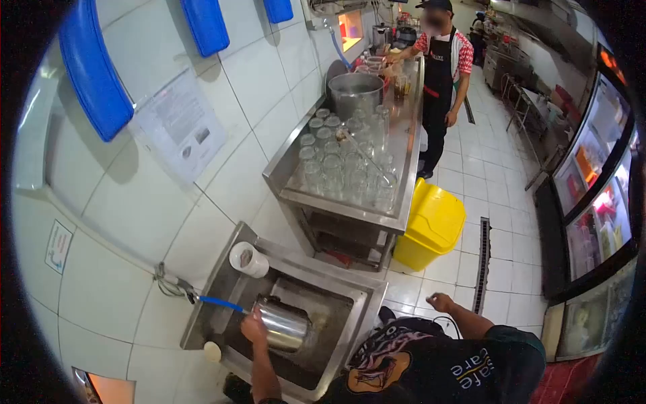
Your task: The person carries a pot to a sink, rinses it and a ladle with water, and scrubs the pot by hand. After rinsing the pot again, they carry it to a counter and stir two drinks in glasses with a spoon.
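My left hand (254,326) is closed round the end of a blue hose (221,302), beside the rim of a shiny metal pot (283,324). The pot lies tilted in the steel sink (340,377), its inside hidden from view. My right hand (441,302) hangs over the floor, away from the sink, with its fingers curled; whether anything is in them is too small to tell. A white container (249,260) stands at the sink's back corner.
Many glasses (333,168) and a large pot (356,94) stand on a steel counter (303,195). A yellow bin (431,225) is beside it. Further back, a co-worker (441,74) stands at the counter. A display fridge (599,182) is at right.
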`<state>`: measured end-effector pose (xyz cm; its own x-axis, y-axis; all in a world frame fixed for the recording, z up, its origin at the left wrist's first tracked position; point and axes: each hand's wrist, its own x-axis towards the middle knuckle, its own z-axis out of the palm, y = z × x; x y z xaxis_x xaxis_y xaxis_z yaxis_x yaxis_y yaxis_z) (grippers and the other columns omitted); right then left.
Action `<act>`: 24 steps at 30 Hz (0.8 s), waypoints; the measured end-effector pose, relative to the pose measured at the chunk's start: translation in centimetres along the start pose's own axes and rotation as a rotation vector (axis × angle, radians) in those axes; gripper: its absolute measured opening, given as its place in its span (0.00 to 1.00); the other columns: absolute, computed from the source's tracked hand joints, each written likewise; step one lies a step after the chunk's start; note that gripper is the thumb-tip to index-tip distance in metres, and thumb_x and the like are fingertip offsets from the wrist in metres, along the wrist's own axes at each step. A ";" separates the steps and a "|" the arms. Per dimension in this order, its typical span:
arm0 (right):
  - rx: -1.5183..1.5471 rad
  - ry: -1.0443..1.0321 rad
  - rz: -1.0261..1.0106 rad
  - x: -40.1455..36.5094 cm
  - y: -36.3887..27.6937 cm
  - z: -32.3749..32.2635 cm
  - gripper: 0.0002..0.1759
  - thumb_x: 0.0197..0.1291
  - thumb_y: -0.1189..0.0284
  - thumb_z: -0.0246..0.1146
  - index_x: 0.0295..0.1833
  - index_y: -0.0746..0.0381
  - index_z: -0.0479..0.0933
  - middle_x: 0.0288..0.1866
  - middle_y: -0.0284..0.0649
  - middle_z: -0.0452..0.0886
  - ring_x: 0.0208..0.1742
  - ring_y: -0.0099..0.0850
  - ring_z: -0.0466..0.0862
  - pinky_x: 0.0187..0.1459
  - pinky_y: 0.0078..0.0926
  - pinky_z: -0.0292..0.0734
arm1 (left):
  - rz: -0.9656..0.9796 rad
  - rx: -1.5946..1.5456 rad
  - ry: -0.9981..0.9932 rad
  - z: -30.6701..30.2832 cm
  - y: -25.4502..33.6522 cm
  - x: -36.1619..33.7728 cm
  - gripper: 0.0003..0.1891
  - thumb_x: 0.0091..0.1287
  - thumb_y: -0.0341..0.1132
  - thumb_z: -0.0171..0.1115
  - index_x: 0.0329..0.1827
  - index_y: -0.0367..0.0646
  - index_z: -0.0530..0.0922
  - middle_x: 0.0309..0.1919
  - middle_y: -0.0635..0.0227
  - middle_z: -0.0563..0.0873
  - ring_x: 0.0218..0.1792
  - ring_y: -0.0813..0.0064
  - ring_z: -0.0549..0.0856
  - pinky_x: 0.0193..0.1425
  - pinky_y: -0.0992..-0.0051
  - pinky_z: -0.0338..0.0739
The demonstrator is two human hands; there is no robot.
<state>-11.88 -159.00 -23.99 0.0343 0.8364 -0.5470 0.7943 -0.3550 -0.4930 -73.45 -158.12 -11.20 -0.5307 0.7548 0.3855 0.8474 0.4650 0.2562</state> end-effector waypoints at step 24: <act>0.112 0.155 -0.365 0.5 -7.1 -6.1 0.17 0.58 0.62 0.57 0.40 0.67 0.77 0.35 0.47 0.81 0.40 0.35 0.80 0.44 0.29 0.71 | -0.319 -0.705 -0.149 -8.0 2.1 -1.1 0.27 0.65 0.49 0.54 0.12 0.38 0.69 0.09 0.68 0.69 0.13 0.80 0.68 0.18 0.72 0.59</act>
<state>-13.76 -153.52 -16.61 -0.1394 0.9659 -0.2182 0.7007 -0.0594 -0.7109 -71.19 -161.59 -4.00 -0.6970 0.7115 0.0888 0.4194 0.3040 0.8554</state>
